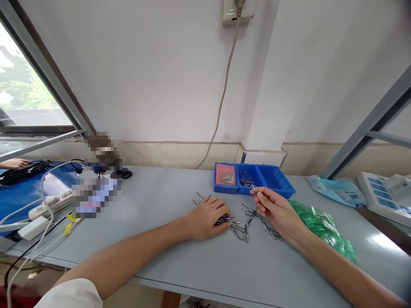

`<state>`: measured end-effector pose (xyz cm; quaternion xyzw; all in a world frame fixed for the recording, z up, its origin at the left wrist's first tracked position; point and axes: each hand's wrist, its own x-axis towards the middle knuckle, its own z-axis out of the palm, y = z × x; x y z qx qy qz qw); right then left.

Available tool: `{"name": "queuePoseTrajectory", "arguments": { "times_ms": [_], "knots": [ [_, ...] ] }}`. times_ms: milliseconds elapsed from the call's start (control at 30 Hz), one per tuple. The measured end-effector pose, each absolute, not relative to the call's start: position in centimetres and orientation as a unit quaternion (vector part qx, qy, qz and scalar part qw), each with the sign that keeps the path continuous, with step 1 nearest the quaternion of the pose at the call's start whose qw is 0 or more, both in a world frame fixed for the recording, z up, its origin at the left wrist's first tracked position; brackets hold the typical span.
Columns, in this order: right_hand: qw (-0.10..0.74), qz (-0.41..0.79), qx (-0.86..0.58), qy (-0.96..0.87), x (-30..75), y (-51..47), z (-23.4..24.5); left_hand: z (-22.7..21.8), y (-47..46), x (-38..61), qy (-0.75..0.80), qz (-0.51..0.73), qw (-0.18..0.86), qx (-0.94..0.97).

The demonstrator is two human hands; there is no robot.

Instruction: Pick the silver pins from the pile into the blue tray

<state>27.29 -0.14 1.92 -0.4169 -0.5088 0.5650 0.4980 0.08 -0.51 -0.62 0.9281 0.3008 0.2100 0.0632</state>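
Observation:
Small slim metal pins with dark ends [238, 231] lie loose on the grey table in front of me. My left hand [207, 217] rests on part of this heap, fingers curled round some pins; its palm hides others. My right hand [276, 210] is raised in front of a blue divided tray [224, 189], thumb and fingertips pinching one metal pin [253, 187]. More pins [245, 179] lie in the tray's middle compartment. A reddish sheet [221, 170] with a small clear packet on it fills the left compartment. Nothing shows in the right one.
A crumpled green plastic bag [324, 226] lies right of my right hand, with a light blue packet [337, 191] behind it. Power strips [48, 207] and cables crowd the left side. Another person's hand [14, 164] shows at the far left edge.

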Motion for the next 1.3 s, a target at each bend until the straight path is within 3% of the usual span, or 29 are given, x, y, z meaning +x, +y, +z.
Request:
{"name": "queuePoseTrajectory", "arguments": {
  "times_ms": [300,667,1300],
  "knots": [
    [0.504,0.553,-0.421,-0.512,27.59,-0.16,1.77,-0.61,-0.44,0.09,0.300,0.211,0.062,0.928],
    [0.476,0.360,-0.492,-0.634,27.35,-0.04,1.13,-0.59,-0.57,0.09,0.304,0.210,0.066,0.927],
    [0.483,0.411,-0.498,-0.591,27.30,-0.29,1.66,-0.63,-0.54,0.12,0.304,0.209,0.068,0.927]
  ]
}}
